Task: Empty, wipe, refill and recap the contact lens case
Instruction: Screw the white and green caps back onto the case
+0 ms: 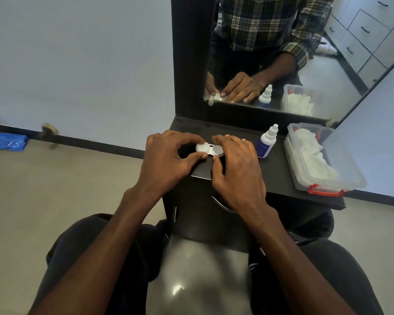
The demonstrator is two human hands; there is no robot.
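The contact lens case (pixel 209 150) sits on the black shelf (pixel 280 176) below the mirror (pixel 305 64), both caps on. The left hand (pixel 168 160) pinches its left cap (pixel 202 147) between thumb and fingers; the right hand (pixel 237 169) curls around the right cap (pixel 218 151). Just right stands a solution bottle (pixel 267 142), then a clear tissue box (pixel 319 158).

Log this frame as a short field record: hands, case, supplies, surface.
left hand: fingers and thumb pinch the left cap of the contact lens case
right hand: grips the case's right cap
case: both caps on, resting on the black shelf
solution bottle: upright, capped, right of the case
plastic box: open, holds white tissues, far right
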